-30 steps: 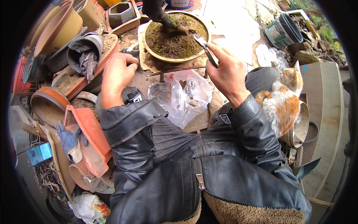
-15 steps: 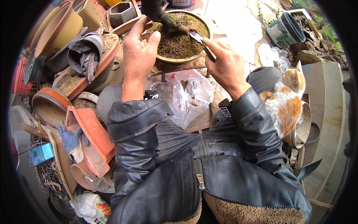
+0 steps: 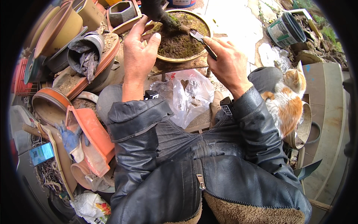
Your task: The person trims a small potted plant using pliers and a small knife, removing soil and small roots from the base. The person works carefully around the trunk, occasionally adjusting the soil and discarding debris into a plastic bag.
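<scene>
A shallow cream pot of mossy soil stands at the top centre, with a thick dark trunk rising out of it. My right hand grips a pair of pliers with silver jaws and dark handles. Their tip reaches over the pot's right side, at the end of a woody root or stub at the trunk's base. At the pot's left edge, my left hand is open, thumb apart, with its fingertips partly hidden beside the trunk.
A clear plastic bag lies below the pot, between my knees. Stacked pots, an orange planter, a blue glove and a phone crowd the left. An orange-and-white cat sits by my right arm.
My right hand has shifted slightly to the right and down, still gripping the pliers, whose jaws stay near the same spot. My left hand has hardly moved.
</scene>
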`<state>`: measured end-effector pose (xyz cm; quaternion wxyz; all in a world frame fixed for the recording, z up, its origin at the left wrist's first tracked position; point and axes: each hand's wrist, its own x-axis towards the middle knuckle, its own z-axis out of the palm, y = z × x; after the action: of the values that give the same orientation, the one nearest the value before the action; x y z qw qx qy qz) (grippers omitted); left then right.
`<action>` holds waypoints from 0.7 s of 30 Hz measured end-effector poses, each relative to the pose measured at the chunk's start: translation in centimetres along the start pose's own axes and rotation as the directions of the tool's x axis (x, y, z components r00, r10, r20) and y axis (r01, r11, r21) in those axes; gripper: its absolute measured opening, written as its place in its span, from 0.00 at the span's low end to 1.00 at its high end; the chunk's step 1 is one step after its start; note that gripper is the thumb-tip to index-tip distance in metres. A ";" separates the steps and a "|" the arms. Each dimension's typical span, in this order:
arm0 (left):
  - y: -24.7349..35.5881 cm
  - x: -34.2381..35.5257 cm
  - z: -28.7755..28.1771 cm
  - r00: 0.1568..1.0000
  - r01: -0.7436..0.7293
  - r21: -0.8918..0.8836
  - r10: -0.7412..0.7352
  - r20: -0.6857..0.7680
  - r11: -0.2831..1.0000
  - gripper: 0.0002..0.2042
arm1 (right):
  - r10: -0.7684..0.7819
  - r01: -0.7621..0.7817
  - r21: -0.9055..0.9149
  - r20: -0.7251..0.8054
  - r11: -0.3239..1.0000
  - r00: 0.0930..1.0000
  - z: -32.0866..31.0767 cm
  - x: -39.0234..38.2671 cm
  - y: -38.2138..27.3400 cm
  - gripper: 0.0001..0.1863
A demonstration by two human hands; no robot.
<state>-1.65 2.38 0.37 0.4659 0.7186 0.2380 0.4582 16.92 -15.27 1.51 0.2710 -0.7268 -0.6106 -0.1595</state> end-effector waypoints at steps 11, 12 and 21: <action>0.5 -0.1 0.0 1.000 -0.018 0.030 0.018 0.003 0.999 0.29 | -0.018 0.018 -0.018 -0.018 1.000 1.000 0.0 0.2 0.1 0.21; 0.5 -0.1 0.0 1.000 -0.016 0.037 0.016 0.002 0.999 0.29 | -0.021 0.020 -0.022 -0.018 1.000 1.000 0.0 0.2 0.1 0.21; 0.4 -0.2 0.0 1.000 0.004 0.064 -0.003 -0.012 0.998 0.28 | -0.052 0.050 -0.030 -0.046 0.998 0.998 -0.1 0.0 0.2 0.21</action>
<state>-1.80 2.07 0.63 0.4421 0.7300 0.2565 0.4537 17.08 -15.35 1.54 0.2708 -0.7108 -0.6201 -0.1921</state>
